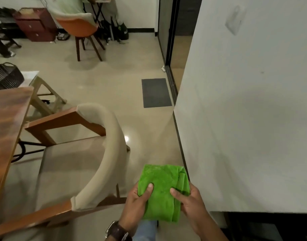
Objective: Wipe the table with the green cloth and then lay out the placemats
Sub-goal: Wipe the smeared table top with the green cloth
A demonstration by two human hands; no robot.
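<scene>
From the head view, we see the green cloth point(162, 192) folded into a thick pad and held in the air between both hands, low in the frame, above the floor and just beside the white wall point(245, 119). Our left hand point(138, 204) grips the cloth's left edge, thumb pressed flat on top and the other fingers curled underneath, out of sight. Our right hand point(189, 200) pinches the right edge where the folded layers stack, thumb on top and fingers tucked behind.

The wooden table point(8, 122) sits well apart from the cloth, at the left of the frame, with only its near corner and right edge showing. A beige upholstered chair point(104, 153) stands between us and that edge. No placemats are visible here.

We judge the wiping has not started; the step in hand is readying the cloth and carrying it to the table. To do it well, we should keep the 2 thumbs firm so the folds stay together, step around the chair back instead of reaching over it, and lay the pad flat at the near corner before sweeping along the edge in overlapping passes.
</scene>
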